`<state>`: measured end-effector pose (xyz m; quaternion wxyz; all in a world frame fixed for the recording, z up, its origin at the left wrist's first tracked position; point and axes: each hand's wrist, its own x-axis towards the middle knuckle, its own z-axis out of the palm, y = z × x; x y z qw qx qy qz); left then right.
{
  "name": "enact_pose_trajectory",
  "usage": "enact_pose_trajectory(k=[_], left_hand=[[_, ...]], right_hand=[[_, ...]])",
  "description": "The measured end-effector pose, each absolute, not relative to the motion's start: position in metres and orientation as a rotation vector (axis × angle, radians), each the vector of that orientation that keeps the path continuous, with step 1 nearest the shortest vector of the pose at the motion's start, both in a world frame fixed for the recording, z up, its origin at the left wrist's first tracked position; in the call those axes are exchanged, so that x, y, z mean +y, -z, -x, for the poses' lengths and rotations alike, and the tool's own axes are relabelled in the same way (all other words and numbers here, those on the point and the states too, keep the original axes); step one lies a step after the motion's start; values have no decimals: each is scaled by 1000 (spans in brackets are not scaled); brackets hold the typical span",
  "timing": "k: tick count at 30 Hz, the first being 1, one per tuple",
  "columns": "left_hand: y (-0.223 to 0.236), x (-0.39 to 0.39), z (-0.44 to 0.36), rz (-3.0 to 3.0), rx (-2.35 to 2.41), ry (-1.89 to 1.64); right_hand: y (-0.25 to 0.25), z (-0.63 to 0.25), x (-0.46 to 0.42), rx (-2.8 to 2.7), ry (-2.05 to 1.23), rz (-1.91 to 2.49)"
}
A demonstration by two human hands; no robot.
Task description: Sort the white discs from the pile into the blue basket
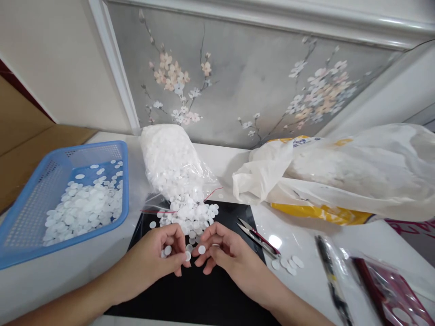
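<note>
**Fingers meet over white discs on the black mat**

Both hands work at the near middle of the counter [68, 271], over a black mat [204, 294]. The left hand [152, 262] pinches small white discs [167, 250] in a narrow grip; the right hand [224, 253] holds one disc [201, 249] at its fingertips, ring visible. This looks like the sorting or separating step; it calls for a fine pinch on one thin disc at a time.

Just beyond, a clear bag [170, 163] spills more discs onto the mat. At far left a blue basket [20, 217] holds a loose layer of them. Thread snips [258, 237] lie right of the hands, near a few stray discs [288, 266]. A large plastic bag [340, 176] lies at right.
</note>
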<state>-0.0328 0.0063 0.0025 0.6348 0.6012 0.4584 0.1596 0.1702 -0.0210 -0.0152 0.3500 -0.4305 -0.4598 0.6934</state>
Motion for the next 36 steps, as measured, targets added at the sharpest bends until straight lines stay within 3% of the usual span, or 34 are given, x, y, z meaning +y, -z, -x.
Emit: enact_pose_trajectory(k=[5, 12, 25, 28, 31, 36], left_hand=[[1, 7, 34, -1384, 1063, -341], [-3, 7, 31, -1205, 1051, -403], [-4, 6, 33, -1266, 1098, -415], [0, 6, 34, -1267, 1041, -414], [4, 6, 34, -1268, 1011, -403], [4, 5, 30, -1271, 1028, -385]], right_hand=[[12, -172, -22, -1302, -1724, 1245], [21, -170, -29, -1871, -1039, 1356], [41, -163, -31, -2343, -359, 1289], [34, -166, -29, -2137, -622, 1393], [22, -167, -27, -1706, -1155, 1473], [12, -166, -25, -1014, -1867, 1110]])
